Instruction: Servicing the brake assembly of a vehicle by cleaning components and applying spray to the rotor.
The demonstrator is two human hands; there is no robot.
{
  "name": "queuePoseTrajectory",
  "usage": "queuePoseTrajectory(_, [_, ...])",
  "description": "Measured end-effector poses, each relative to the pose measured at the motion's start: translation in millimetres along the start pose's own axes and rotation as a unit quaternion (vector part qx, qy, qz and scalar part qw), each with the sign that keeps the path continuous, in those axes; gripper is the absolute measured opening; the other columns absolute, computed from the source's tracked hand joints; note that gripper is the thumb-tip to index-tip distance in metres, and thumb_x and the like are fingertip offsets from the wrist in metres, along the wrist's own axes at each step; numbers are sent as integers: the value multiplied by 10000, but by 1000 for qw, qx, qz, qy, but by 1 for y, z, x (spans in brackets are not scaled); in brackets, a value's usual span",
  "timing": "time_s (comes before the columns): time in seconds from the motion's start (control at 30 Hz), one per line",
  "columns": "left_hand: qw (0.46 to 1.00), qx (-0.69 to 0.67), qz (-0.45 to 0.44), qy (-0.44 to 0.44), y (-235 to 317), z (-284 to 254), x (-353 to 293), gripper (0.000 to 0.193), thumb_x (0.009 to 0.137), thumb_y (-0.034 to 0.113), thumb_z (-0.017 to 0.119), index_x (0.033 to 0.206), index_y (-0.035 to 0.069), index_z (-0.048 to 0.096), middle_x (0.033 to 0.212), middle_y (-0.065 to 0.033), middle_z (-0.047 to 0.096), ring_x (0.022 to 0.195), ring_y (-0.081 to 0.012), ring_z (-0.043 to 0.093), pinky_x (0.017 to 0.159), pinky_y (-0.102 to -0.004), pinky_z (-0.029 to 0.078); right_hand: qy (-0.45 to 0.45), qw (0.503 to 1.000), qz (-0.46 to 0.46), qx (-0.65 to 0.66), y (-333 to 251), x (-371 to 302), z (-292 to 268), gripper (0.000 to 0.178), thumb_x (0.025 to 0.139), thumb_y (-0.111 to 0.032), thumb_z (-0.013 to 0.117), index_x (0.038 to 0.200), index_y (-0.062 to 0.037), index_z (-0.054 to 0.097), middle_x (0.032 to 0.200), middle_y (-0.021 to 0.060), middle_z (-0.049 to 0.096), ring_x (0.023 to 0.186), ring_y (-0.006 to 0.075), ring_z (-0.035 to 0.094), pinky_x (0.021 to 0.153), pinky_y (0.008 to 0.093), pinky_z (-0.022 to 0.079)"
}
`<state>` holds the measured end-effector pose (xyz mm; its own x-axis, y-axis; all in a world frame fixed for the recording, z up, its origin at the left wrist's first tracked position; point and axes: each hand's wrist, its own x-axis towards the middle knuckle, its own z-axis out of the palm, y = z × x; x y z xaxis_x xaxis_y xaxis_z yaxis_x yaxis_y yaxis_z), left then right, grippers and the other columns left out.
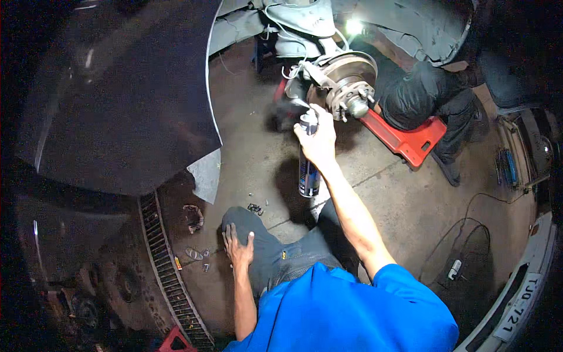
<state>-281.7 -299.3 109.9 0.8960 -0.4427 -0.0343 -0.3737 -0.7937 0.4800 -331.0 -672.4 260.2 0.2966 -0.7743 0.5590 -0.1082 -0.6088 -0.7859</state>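
My right hand (pixel 319 144) is closed around an upright dark spray can (pixel 308 179), its index finger over the nozzle. A whitish blur shows just left of the nozzle. Beyond the can, close to its top, stands a wheel hub with studs (pixel 352 100), set in front of a brake disc (pixel 358 66). Pale suspension parts (pixel 302 29) and cables hang above it. My left hand (pixel 238 246) rests on my left knee with its fingers spread, holding nothing.
A person in dark clothes (pixel 413 97) is low on a red creeper (pixel 410 142), right of the hub. A dark car panel (pixel 129 88) fills the upper left. A floor grate (pixel 170 276) runs at left. Small parts (pixel 255 208) and a white corded device (pixel 454 270) lie on the floor.
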Motion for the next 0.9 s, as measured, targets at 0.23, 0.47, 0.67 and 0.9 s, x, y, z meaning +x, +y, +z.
queuePoseTrajectory(0.23, [1000,24,10,-4,4,-5,-1,819,887,453,700,1546,116,349,1586,-204,329,1460,-432,285,1201,-501,260,-8,1000,3,-6,-1,-6,-3,601,786,-177,788,1333,-143,544,1214,173,558,1019,370,662,868,429,553])
queuePoseTrajectory(0.47, [1000,-1,15,11,-4,1,0,820,863,434,727,1522,87,383,1590,-161,336,1467,-428,263,1210,-501,244,-36,999,39,-11,8,-10,0,597,792,-212,772,1334,-126,538,1232,187,540,1059,388,646,891,454,545])
queuePoseTrajectory(0.67, [1000,8,12,2,2,-2,-1,825,867,465,716,1520,84,386,1587,-170,338,1465,-431,267,1206,-512,245,-32,999,25,-18,20,-14,2,622,791,-213,780,1352,-137,522,1207,199,539,1048,399,639,877,471,543])
queuePoseTrajectory(0.9, [1000,20,13,1,-3,1,-2,827,890,477,692,1551,129,335,1607,-162,308,1467,-439,263,1208,-500,241,28,1000,-8,-11,-8,20,4,634,785,-203,794,1354,-154,519,1200,165,550,1003,372,657,857,461,551])
